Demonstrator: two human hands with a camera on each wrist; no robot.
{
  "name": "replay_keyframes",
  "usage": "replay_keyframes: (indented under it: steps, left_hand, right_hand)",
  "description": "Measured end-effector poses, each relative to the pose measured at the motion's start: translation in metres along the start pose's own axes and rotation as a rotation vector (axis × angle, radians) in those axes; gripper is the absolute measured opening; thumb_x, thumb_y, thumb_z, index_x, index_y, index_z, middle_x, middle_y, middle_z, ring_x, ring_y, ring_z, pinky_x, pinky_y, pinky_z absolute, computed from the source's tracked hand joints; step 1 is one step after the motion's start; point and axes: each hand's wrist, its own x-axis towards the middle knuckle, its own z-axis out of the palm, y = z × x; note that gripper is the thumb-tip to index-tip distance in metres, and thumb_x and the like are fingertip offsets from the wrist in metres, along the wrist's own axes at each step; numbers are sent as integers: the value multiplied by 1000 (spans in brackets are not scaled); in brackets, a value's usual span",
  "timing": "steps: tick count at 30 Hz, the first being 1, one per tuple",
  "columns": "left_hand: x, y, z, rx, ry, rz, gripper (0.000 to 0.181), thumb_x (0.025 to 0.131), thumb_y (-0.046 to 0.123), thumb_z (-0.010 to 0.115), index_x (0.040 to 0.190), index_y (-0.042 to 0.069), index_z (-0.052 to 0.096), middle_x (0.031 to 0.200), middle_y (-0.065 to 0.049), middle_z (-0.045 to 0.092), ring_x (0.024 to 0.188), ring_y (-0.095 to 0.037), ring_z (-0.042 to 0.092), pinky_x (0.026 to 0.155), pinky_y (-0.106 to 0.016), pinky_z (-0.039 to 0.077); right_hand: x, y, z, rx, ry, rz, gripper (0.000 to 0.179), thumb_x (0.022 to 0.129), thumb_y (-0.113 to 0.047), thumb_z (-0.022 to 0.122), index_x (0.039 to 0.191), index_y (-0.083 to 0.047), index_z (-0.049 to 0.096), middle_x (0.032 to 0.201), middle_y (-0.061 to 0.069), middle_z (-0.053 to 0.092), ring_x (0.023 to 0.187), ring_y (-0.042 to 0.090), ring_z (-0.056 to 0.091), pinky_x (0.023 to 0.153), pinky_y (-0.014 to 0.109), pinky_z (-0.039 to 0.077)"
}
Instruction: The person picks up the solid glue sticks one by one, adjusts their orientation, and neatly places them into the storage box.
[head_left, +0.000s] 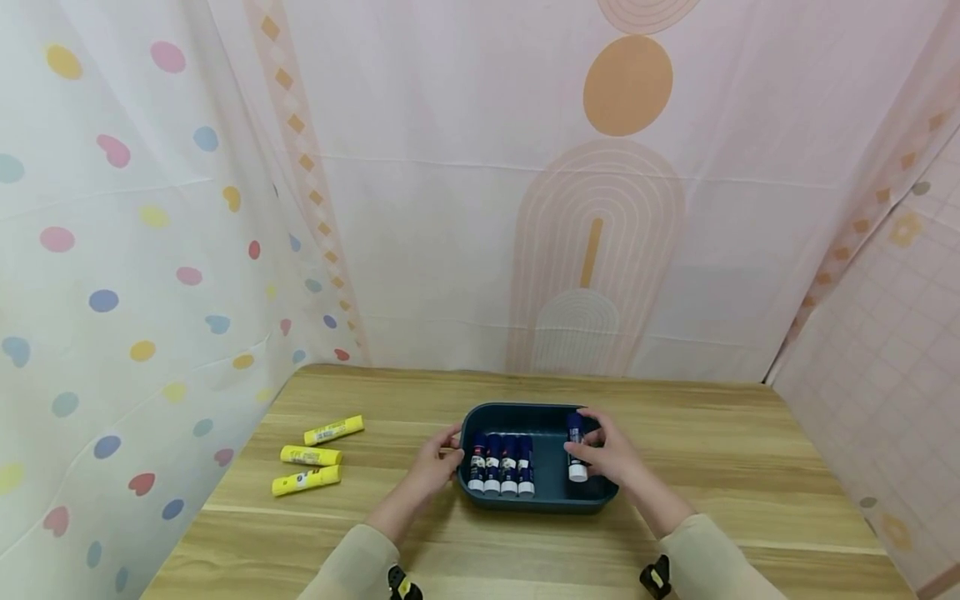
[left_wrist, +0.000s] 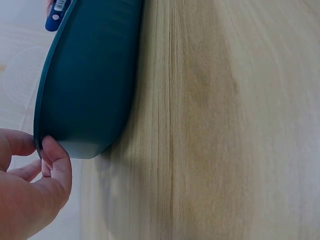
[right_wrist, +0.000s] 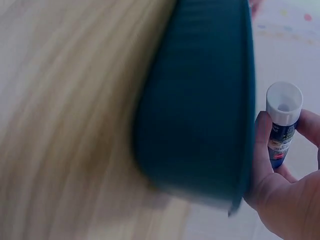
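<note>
Between the curved thumb and fingers of the right hand, a blue glue stick was held above the right end of the tray, with bare tray floor left to that hand's left until the way was blocked by a row of four similar sticks. The left rim was pinched by the left hand, to whose left three yellow glue sticks (not quite parallel) were spread on the wooden table.

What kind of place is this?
Probably a small, screened-off work corner: patterned curtains hang behind and beside a wooden table, which bears a dark tray and three yellow sticks.
</note>
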Motion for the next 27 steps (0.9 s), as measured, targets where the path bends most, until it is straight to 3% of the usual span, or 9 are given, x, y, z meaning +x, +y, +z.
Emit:
replay_keyframes:
  steps: [7,14,22,27]
  left_hand:
    - [-3,-3,-4,-32,-29,79,43,94,1,50,137,0,45,103,-14,47,81,-18,50,59,-27,46]
    - [3,-3,-1,0,-2,-12,45,94,-3,47,139,-3,41,108,-18,47,83,-19,49,63,-33,47]
    - [1,-2,0,0,4,4,45,93,-4,47,138,-3,42,107,-18,48,80,-19,50,62,-33,47]
    - [1,-2,0,-5,6,2,45,92,-5,47,137,-3,43,108,-19,48,79,-18,49,61,-31,45]
  right_hand:
    - [3,4,25,-104,13,33,61,83,-15,72,137,-10,43,92,11,52,72,19,56,62,35,56]
    - [14,11,41,-293,-13,34,62,82,-20,74,135,-10,44,85,8,55,62,17,55,57,30,49]
    - [21,8,53,-436,-35,31,64,79,-22,76,133,-6,44,80,7,56,65,17,51,58,29,42]
    - [26,8,58,-482,-23,46,65,78,-23,78,133,-8,46,95,13,61,77,20,55,69,37,49]
